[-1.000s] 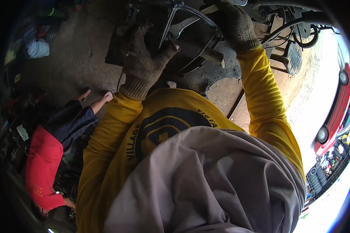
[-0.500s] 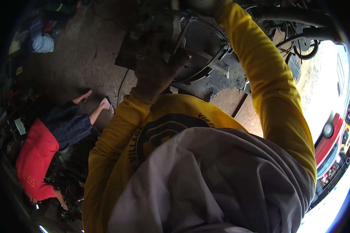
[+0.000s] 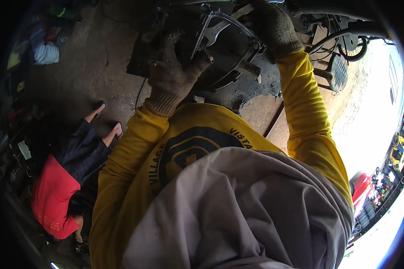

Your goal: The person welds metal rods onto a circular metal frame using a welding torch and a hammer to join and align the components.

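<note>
Both my hands wear knitted work gloves, dirty and brownish grey. My left hand (image 3: pixel 173 74) is against a dark metal assembly, its thumb stretched out to the right beside a thin bent metal frame (image 3: pixel 205 32). Its forefinger points away from me, spread from the thumb; the other fingers are lost in shadow. At the upper right, my right hand (image 3: pixel 277 30) is closed, its fingers partly hidden in the dark. A pale bar (image 3: pixel 232 20) slants from beside the frame up to these fingers. Below the frame, a short pale block (image 3: pixel 249 71) juts out.
Dark pipes (image 3: pixel 341 9) and loose cables (image 3: pixel 330 42) crowd the upper right, above a grey pedal-like plate (image 3: pixel 338 71). To the left, a person in a red shirt (image 3: pixel 56 197) bends over dark machinery. A white bag (image 3: pixel 46 53) lies far left. A red vehicle (image 3: pixel 361 188) shows outside, right.
My right hand has come back from the top edge toward me and right. The pale bar has swung from nearly upright to slanting. My left hand has shifted slightly; the red-shirted person has moved a little.
</note>
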The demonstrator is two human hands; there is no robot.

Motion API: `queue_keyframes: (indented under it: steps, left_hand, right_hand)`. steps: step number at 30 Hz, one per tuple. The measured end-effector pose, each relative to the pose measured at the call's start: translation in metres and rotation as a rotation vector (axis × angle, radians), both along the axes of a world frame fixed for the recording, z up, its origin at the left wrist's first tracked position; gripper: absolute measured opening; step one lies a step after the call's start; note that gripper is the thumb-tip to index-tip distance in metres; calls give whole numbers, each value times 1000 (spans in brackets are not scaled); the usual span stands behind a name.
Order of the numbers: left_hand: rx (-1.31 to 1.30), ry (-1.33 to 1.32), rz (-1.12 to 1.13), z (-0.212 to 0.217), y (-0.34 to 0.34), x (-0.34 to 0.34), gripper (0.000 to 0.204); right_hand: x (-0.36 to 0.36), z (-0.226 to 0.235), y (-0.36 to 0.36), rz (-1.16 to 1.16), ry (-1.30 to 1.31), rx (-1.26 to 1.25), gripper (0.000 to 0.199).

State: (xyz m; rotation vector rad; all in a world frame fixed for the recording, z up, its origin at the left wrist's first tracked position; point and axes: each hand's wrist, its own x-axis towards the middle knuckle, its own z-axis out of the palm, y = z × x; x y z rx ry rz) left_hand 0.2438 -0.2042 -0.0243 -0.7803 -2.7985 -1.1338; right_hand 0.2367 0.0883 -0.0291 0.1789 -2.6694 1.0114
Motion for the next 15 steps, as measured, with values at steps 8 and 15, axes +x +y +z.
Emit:
queue_keyframes:
  steps: [8, 15]
  left_hand:
    - [33, -43, 15, 4, 3, 1, 87]
    - [-23, -132, -32, 7, -2, 3, 83]
  right_hand:
    - [10, -3, -5, 58, -113, -56, 37]
    - [-91, -3, -36, 185, -287, -18, 25]
